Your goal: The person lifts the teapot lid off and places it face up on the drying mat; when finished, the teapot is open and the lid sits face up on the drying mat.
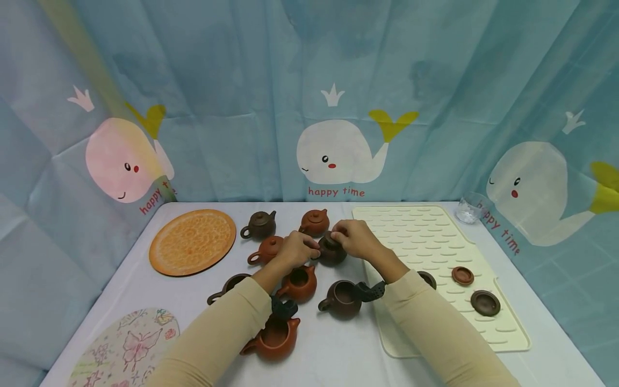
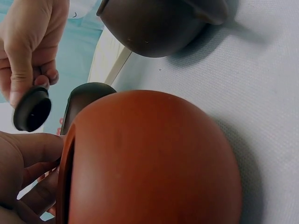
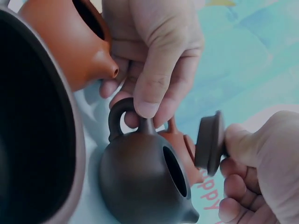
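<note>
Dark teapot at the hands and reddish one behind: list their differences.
The dark teapot is blackish brown, the reddish teapot orange. The dark teapot is open, its lid in the right hand; the reddish teapot is lidded. The left hand pinches the dark teapot's handle; the reddish teapot is unheld. Both have spouts.

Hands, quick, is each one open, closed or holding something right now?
Left hand: closed, holding the dark teapot by its handle.
Right hand: closed, pinching a dark lid, held clear of the teapot.

Beige sleeves (image 1: pixel 440 325), black wrist cameras (image 1: pixel 369 292)
</note>
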The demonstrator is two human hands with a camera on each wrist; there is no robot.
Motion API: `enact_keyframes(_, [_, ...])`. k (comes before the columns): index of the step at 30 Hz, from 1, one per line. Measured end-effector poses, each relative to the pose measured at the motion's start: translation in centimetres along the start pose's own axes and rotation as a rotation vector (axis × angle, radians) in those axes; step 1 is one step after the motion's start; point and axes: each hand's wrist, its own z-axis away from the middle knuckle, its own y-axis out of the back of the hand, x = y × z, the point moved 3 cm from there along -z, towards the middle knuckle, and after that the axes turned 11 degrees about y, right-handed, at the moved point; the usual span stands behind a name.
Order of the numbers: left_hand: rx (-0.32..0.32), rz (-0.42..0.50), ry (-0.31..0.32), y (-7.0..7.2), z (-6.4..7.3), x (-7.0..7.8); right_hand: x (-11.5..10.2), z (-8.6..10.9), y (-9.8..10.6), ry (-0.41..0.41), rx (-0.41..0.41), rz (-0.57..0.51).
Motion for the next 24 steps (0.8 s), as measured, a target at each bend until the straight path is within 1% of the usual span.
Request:
enact_keyframes(6, [0.003, -0.011, -0.001, 0.0, -0.1, 0.0, -0.2, 0.4, 0.5, -0.001, 0.076, -0.098])
enact_keyframes(8, [0.003, -0.012, 0.003, 0.0, -0.1, 0.0, -0.1, 0.5, 0.7, -0.02, 0.104, -0.157])
enact_keyframes(11, [-0.002, -0.014, 0.01, -0.1, -0.1, 0.0, 0.3, 0.8, 0.8, -0.069, 0.138, -0.306])
enact_keyframes(15, [-0.003, -0.009, 0.022, -0.1, 0.0, 0.0, 0.4, 1.1, 1.0, -0.141, 0.195, -0.555])
enact_keyframes(17, [-0.003, -0.006, 0.028, -0.1, 0.0, 0.0, 0.3, 1.3, 1.1, -0.168, 0.225, -0.656])
enact_keyframes(21, [0.0, -0.004, 0.032, -0.1, 0.1, 0.0, 0.3, 1.5, 1.2, -0.211, 0.259, -0.822])
enact_keyframes(24, [0.004, -0.004, 0.028, -0.1, 0.1, 0.0, 0.1, 1.7, 1.2, -0.221, 0.268, -0.929])
